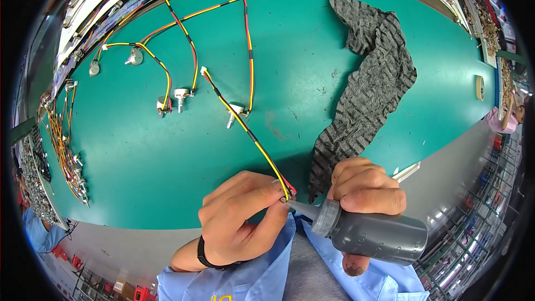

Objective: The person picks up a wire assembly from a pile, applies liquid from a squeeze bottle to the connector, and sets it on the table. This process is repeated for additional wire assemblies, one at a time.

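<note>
My left hand pinches the end of a red, yellow and black wire lead near the table's front edge. Whatever part sits at that wire end is mostly hidden by my fingers. From there the lead runs up and left to a small white plug. My right hand is wrapped round a dark squeeze bottle with a pointed nozzle, tilted on its side. Its nozzle tip meets the wire end at my left fingertips. A potentiometer with its own wires lies on the table just beyond.
A crumpled dark striped cloth lies on the green table. More wired potentiometers lie at the left, with a bundle of them by the left edge. A tape roll stands far right. Other people are visible at both sides.
</note>
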`<state>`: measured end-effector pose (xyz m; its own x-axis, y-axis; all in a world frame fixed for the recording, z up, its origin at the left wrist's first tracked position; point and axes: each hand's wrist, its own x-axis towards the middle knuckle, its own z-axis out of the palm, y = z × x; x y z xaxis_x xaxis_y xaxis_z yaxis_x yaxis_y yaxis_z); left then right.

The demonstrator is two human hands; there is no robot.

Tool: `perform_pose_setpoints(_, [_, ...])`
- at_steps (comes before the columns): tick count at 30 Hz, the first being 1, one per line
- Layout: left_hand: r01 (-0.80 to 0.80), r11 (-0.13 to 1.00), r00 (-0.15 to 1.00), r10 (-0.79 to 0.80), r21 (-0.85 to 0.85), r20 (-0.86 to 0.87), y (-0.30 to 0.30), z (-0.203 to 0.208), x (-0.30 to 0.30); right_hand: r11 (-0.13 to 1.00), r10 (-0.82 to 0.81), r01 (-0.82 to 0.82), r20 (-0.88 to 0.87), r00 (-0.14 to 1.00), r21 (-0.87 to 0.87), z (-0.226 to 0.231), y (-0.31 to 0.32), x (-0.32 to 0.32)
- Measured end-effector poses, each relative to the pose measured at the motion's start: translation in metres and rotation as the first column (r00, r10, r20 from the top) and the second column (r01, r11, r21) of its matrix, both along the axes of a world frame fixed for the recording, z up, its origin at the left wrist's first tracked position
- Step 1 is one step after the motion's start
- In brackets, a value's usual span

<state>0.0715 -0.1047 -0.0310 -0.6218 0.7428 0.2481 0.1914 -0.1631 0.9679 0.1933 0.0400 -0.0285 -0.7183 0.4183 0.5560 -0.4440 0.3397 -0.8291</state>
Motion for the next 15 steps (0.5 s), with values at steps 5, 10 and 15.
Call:
perform_pose_setpoints(5, [0.005,1.0,1.0,-0.005,0.002,-0.005,0.0002,0.0007,-0.001,1.0,-0.001,0.001,-0.005,1.0,-0.006,-0.0007,-0.0006,-0.0005])
perform_pose_setpoints(10, [0.012,1.0,1.0,-0.012,-0.013,-0.025,0.0002,0.0006,-0.002,1.0,-0.011,0.011,-0.013,1.0,-0.004,-0.0011,-0.0014,-0.0009])
perform_pose_setpoints(15, [0.011,1.0,0.999,-0.012,-0.02,-0.036,-0.0001,0.0008,-0.0018,1.0,-0.027,0.027,-0.026,0.999,-0.006,-0.0021,-0.0023,-0.0013])
